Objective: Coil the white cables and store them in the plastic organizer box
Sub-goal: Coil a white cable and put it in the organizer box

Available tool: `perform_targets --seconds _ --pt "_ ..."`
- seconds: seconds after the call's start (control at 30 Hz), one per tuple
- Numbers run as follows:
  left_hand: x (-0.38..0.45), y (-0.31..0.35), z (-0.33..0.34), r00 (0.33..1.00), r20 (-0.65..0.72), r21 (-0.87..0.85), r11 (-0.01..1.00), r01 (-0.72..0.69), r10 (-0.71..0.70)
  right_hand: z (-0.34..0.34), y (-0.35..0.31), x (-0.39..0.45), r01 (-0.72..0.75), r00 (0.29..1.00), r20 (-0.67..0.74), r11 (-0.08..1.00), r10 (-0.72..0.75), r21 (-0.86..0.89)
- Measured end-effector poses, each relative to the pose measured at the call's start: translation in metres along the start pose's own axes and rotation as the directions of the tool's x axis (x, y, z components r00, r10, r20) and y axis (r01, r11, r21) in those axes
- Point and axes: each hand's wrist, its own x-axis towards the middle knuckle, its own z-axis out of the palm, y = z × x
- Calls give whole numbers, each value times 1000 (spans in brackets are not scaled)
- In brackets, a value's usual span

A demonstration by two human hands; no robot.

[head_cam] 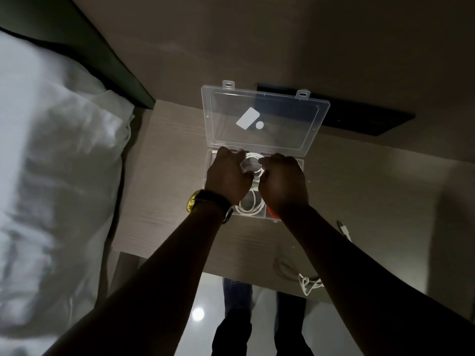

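White cable coil (pixel 250 164) is gripped by L hand (pixel 227 176) & R hand (pixel 282 182) over open organizer box (pixel 264 116), at desk's (pixel 167 176) far edge; loose cable (pixel 309 282) at near-right edge.

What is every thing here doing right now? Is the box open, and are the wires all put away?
Organizer box: on the table, open.
Lid: up, leaning back.
Coiled cable: in the box, held by both hands.
Second coil: lying in the box, near side.
Loose cable: uncoiled, on the table edge.
Left hand: gripping the coiled cable.
Right hand: gripping it too.
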Motion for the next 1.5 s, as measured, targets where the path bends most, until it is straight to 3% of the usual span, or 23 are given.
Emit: perform_targets --seconds 0.17,0.37,0.63,0.87,1.13,1.33,1.5 --pt "-1 -7 0 998 -17 54 997 -61 62 -1 0 -5 46 999 -15 993 -45 112" --pt "-3 -12 5 988 -81 85 988 -128 135 4 3 1 24 998 65 1000 -25 15" --pt "3 -8 -4 966 35 246 935 -257 256 1 15 5 135 981 160 972 -105 -190" --pt "12 12 -17 941 164 457 822 -339 297 -8 23 10 277 925 319 939 -205 -202" --pt "7 -13 -13 895 266 438 783 -442 357 -11 13 18 161 950 298 964 -94 -211" --pt "6 -6 0 947 122 298 899 -322 298 -2 11 14 177 971 202 955 -129 -239" --pt "-5 -8 5 950 58 305 901 -308 306 -1 18 5 243 960 207 925 -187 -291"
